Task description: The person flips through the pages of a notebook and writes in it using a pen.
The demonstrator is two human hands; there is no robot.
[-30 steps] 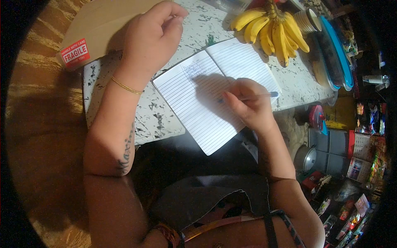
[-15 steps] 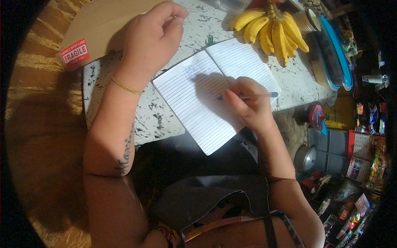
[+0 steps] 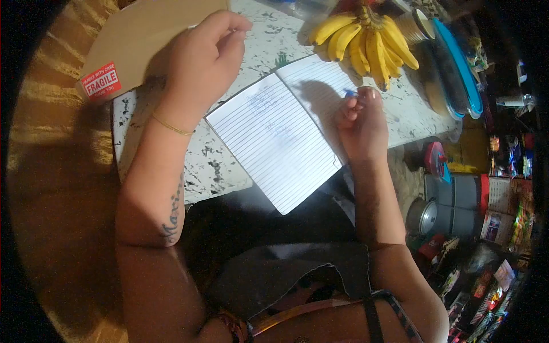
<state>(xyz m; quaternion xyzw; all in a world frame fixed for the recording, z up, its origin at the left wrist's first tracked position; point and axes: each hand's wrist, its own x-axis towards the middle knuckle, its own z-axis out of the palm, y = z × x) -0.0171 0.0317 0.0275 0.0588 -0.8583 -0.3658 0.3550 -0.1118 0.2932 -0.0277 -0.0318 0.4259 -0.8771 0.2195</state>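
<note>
My right hand is closed on a pen; only its blue end shows beyond the fingers. The hand is over the right page of an open lined notebook, near its outer edge. Faint handwriting marks the upper part of the left page. My left hand is loosely closed, with thumb and index finger curled together, and nothing shows in it. It is at the edge of a brown cardboard box, above the notebook's far left corner. The inside of that hand is hidden.
A bunch of bananas lies just beyond the notebook on the white, black-flecked table. To the right are stacked paper cups and containers with a blue lid. A metal pot is lower right, beyond the table edge.
My right hand has lifted from the left page and moved up and right with the pen, turning upright. More handwriting is uncovered. My left hand stays nearly in place; the view shifts slightly.
</note>
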